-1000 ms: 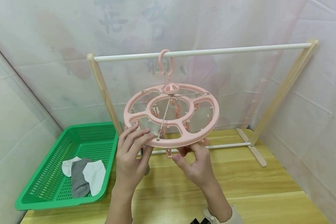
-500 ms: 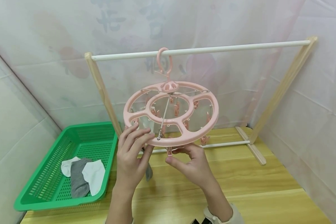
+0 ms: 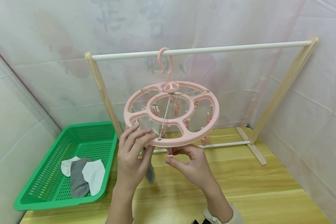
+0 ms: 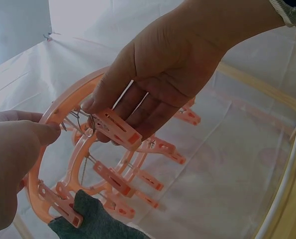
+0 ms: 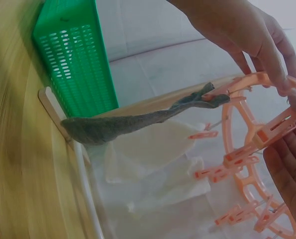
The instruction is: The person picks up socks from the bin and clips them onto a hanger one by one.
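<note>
A pink round clip hanger [image 3: 197, 136] hangs by its hook from a white rail. My left hand [image 3: 133, 152] grips the near left part of its ring, fingers over the top and thumb below. Under the front rim, my right hand [image 3: 196, 163] pinches a pink clip [image 3: 169, 151]; the left wrist view shows the thumb against that clip [image 4: 117, 130]. Beside the left hand, a dark grey sock [image 5: 133, 124] hangs from another clip, mostly hidden by that hand in the head view. White cloth pieces [image 5: 150, 149] hang farther back in the right wrist view.
At the left stands a green basket [image 3: 107, 174] holding white and grey socks [image 3: 79, 179]. The rack's white rail [image 3: 235, 48] runs between wooden posts [image 3: 282, 90] on a wooden table [image 3: 254, 193]. Pale cloth walls close in the back and sides.
My right hand has moved slightly left along the rim's underside to the front clip. The left hand keeps its grip on the ring. More of the hanging grey sock shows below it.
</note>
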Available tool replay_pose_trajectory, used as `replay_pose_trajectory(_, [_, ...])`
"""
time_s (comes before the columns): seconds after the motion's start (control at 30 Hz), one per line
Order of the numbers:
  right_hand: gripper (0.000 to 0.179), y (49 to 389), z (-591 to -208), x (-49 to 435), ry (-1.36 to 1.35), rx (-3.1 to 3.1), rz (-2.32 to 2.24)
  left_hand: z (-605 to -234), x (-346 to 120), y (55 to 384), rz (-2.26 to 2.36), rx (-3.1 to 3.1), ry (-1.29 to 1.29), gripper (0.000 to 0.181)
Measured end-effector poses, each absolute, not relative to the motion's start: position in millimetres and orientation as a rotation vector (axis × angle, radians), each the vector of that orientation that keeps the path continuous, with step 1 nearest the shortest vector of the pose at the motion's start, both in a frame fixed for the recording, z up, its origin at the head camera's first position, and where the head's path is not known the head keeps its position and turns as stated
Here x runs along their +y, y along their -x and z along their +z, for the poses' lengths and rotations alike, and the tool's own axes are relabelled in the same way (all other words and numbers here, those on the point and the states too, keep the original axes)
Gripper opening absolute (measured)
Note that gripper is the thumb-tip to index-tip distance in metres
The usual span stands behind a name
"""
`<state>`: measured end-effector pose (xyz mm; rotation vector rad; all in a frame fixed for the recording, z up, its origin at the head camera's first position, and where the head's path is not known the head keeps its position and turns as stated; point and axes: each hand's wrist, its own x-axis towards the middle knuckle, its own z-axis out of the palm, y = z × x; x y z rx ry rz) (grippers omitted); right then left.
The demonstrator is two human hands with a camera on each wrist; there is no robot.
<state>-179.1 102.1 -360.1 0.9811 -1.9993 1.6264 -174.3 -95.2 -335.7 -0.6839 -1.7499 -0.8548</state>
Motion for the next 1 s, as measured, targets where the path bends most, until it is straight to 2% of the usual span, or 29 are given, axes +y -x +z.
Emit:
replay_pose_trajectory(0.33, [0.028,176.6,-357.3,101.7,-0.867,-2.038,1.641,-336.0,-94.8,173.8,-0.862,-1.763,0.682,0.018])
replay_pose_trajectory(1.0, [0.02,179.2,-357.5,98.6,-0.895,-1.942,1.582,-337.8,-98.8,176.5,-0.86,-1.775,0.729,0.019])
